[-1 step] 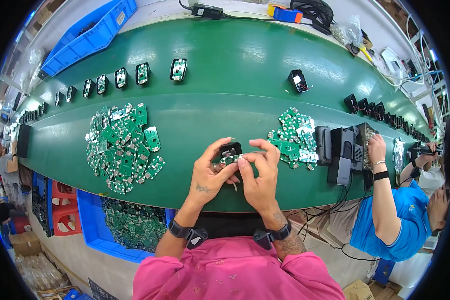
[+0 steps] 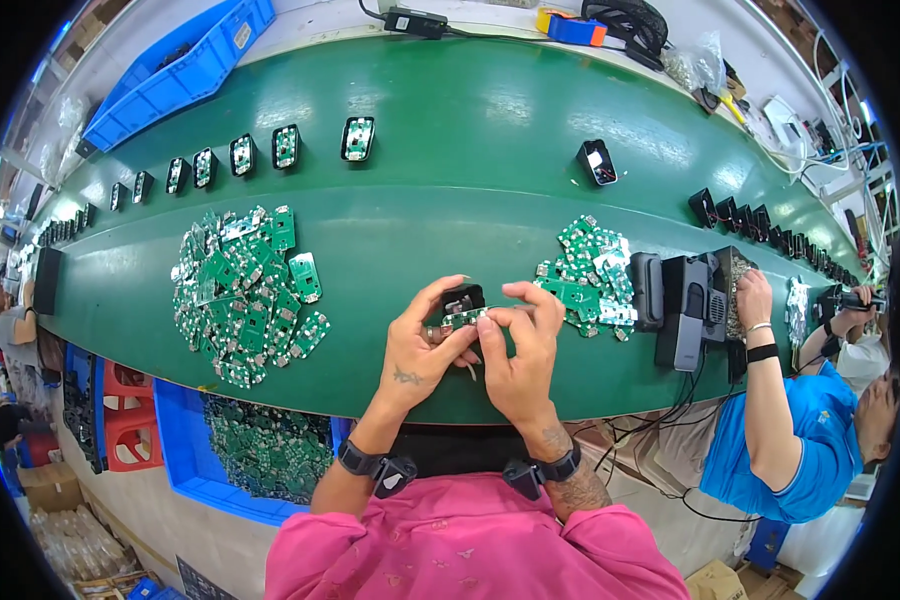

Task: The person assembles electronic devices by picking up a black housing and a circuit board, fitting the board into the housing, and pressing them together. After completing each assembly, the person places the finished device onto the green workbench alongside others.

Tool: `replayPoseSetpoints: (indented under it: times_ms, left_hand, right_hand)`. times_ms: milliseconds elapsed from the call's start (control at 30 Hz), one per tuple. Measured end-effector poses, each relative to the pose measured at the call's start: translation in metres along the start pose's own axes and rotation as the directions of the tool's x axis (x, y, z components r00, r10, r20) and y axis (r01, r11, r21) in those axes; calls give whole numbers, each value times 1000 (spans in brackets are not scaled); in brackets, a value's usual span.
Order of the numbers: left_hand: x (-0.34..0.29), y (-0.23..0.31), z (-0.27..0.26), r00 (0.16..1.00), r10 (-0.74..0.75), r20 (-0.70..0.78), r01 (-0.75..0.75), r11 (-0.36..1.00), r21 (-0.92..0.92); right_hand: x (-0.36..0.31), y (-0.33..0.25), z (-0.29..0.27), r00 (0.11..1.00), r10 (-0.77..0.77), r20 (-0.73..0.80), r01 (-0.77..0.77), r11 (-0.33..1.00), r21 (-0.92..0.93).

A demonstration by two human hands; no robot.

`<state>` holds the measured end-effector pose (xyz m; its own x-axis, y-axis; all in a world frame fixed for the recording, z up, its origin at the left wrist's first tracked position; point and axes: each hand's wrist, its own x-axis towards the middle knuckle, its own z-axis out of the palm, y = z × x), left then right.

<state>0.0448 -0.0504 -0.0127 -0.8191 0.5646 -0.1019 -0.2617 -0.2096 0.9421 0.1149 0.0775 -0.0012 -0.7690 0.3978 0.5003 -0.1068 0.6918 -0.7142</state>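
Observation:
Close in front of me, over the table's near edge, a small black plastic housing (image 2: 462, 296) is gripped in my left hand (image 2: 416, 345), its fingers curled round the side. A narrow green circuit board (image 2: 461, 319) lies across the near side of the housing's opening. My right hand (image 2: 526, 350) pinches the right end of this board with its thumb, while the index finger arches above. What lies deeper in the housing is mostly hidden. To the left spreads a big heap of green circuit boards (image 2: 240, 295); a smaller board pile (image 2: 590, 275) lies to the right.
Black housings with boards (image 2: 286, 147) line the far left of the green table (image 2: 450, 120). One open housing (image 2: 598, 162) stands far right, near a row of others (image 2: 727, 213). Black devices (image 2: 682, 310) stand beside a co-worker (image 2: 790, 440). A blue bin (image 2: 185, 450) sits below left.
My right hand has shifted very slightly to the right, its index finger a little more spread. The left hand, housing and board look nearly unchanged.

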Motion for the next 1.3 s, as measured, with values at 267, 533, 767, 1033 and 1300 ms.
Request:
replayPoseSetpoints:
  times_ms: [267,533,767,1033,1300]
  left_hand:
    - [-1,-4,1,989,102,-106,-105,994,-20]
    - [-2,-1,1,985,134,-113,-128,990,62]
    - [0,-2,-1,991,128,-48,-129,991,-29]
    - [0,-5,4,975,198,-96,-197,980,22]
    - [-2,-8,2,978,199,-56,-198,980,19]
  right_hand:
    - [7,6,-6,985,-15,170,0,996,86]
    - [14,0,-7,970,18,241,-34,998,61]
    - [16,4,-7,972,13,233,-12,1000,-3]
    - [12,-2,-2,957,134,258,-174,975,137]
    - [21,7,-11,938,34,345,-71,993,96]
